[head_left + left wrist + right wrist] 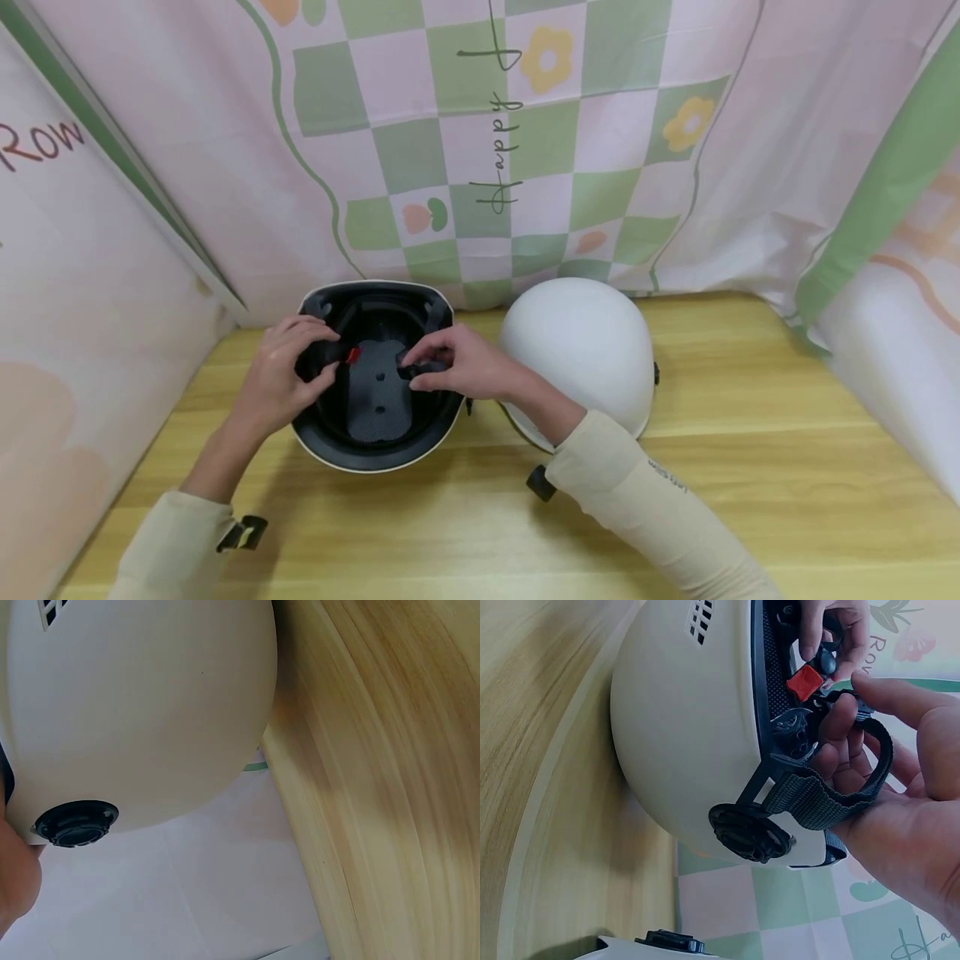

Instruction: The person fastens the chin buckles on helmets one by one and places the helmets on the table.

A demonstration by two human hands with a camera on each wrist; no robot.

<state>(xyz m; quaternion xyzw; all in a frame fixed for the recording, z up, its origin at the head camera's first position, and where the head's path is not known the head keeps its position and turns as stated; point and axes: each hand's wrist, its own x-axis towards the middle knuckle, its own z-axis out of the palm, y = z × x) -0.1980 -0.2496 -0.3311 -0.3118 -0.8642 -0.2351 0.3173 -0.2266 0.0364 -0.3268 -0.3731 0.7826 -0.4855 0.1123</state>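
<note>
An off-white helmet (378, 454) lies upside down on the table, its black lining and grey mesh pad facing up. Over its left side, my left hand (279, 367) pinches a black buckle piece with a red tab (805, 682). My right hand (468, 367) is over the opposite side, its fingers curled round the black chin strap (817, 801) near its end. The two strap ends are held close together above the opening in the right wrist view. Round black side fittings show on the shell, one fitting (78, 823) in the left wrist view.
A second white helmet (577, 350) sits dome up just right of the first, under my right forearm. The wooden table (420, 533) meets a patterned cloth backdrop (480, 150) at the back and a white cloth side (90, 275) at the left.
</note>
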